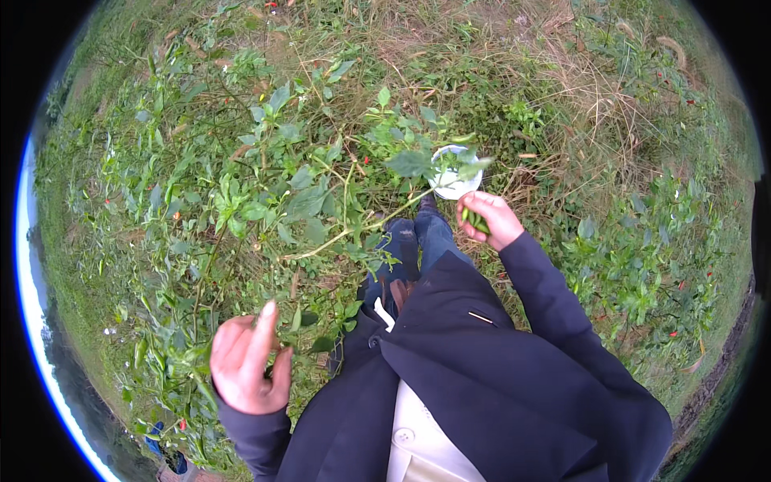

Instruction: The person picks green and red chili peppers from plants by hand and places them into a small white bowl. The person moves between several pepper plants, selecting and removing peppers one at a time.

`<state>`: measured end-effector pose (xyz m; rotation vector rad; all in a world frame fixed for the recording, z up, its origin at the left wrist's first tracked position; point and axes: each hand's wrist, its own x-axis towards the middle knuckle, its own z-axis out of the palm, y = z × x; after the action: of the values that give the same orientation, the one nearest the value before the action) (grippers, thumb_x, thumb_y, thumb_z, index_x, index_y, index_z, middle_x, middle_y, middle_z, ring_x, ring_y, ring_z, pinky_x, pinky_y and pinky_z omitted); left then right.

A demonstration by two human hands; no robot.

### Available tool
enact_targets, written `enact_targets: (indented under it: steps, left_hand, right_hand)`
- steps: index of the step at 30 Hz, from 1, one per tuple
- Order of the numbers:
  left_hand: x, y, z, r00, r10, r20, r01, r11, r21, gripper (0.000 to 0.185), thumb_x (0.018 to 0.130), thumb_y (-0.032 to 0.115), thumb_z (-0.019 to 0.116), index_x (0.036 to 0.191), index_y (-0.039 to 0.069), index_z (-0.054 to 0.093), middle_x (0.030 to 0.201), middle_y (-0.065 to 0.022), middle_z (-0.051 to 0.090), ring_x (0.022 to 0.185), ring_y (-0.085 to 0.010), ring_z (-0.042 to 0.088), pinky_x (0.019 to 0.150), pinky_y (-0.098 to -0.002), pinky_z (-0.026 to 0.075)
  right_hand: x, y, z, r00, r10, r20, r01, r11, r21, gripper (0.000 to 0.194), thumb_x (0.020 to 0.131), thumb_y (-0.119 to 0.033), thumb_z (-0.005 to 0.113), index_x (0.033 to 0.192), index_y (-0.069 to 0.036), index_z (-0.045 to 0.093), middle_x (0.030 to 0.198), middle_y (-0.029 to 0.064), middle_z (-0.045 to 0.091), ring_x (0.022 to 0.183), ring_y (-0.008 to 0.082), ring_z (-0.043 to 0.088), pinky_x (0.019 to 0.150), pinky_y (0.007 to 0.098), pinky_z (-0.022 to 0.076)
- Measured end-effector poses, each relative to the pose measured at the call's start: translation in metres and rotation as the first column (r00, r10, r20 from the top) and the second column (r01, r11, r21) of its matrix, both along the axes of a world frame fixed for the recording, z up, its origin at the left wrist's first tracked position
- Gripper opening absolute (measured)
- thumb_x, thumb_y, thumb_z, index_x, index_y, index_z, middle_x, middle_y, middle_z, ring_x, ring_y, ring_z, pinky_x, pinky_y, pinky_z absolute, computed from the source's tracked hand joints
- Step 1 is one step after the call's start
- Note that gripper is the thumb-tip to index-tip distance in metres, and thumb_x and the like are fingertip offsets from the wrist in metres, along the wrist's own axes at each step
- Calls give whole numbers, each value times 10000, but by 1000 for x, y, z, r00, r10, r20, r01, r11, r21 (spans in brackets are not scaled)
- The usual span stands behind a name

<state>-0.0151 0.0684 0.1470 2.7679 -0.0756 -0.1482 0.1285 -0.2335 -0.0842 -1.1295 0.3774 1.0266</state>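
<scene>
My right hand (486,220) is closed around several green chili peppers (476,221), just below a white bucket (456,184) that stands on the ground by my feet. Leaves and a blurred pepper on a plant branch (337,237) partly cover the bucket, so its contents show only in part. My left hand (250,358) is raised at the lower left over the pepper plants, index finger extended and the other fingers curled. Whether anything lies between its thumb and fingers cannot be made out. Green peppers (141,352) hang on the plant left of it.
Leafy pepper plants (229,205) with a few red peppers spread across the left. More plants (650,253) grow at the right. Dry grass (596,102) covers ground at the upper right. Blue cloth or clothing (154,438) shows at the lower left edge.
</scene>
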Motion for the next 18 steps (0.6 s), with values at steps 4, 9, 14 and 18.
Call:
enact_targets:
  steps: [4, 9, 14, 18]
  left_hand:
    - [41, -29, 48, 914, 178, 364, -176, 984, -39, 550, 824, 264, 586, 1203, -121, 484, 461, 12, 363, 536, -134, 416, 716, -328, 418]
    - [154, -53, 51, 958, 59, 280, -59, 998, -9, 332, 828, -5, 553, 1159, -29, 576, 776, -65, 573, 696, -117, 512, 692, -246, 442]
    - [230, -65, -71, 929, -292, -229, 353, 885, 304, 466, 759, 280, 680, 1134, 26, 573, 1046, -167, 611, 988, -297, 577, 850, -377, 474]
    - [223, -72, -155, 880, -431, -198, 429, 902, -54, 384, 798, 245, 636, 1082, -4, 562, 975, -174, 608, 926, -322, 575, 806, -394, 470]
  right_hand:
    - [21, -15, -29, 982, -188, 25, 186, 980, 65, 136, 896, -126, 484, 945, -22, 556, 715, 63, 571, 479, 91, 481, 352, 191, 308]
    - [37, 13, -11, 733, -121, 669, 224, 972, -70, 289, 862, -106, 589, 1128, 7, 565, 721, 0, 548, 521, 39, 469, 463, 169, 364]
    - [47, 48, 1, 820, -320, 474, 344, 938, 37, 257, 861, -116, 615, 1095, -11, 597, 823, -1, 597, 615, 30, 495, 533, 190, 410]
    - [49, 53, 9, 599, -81, 797, 273, 956, -107, 172, 861, -108, 579, 984, 1, 628, 711, 10, 552, 642, 78, 513, 591, 218, 419]
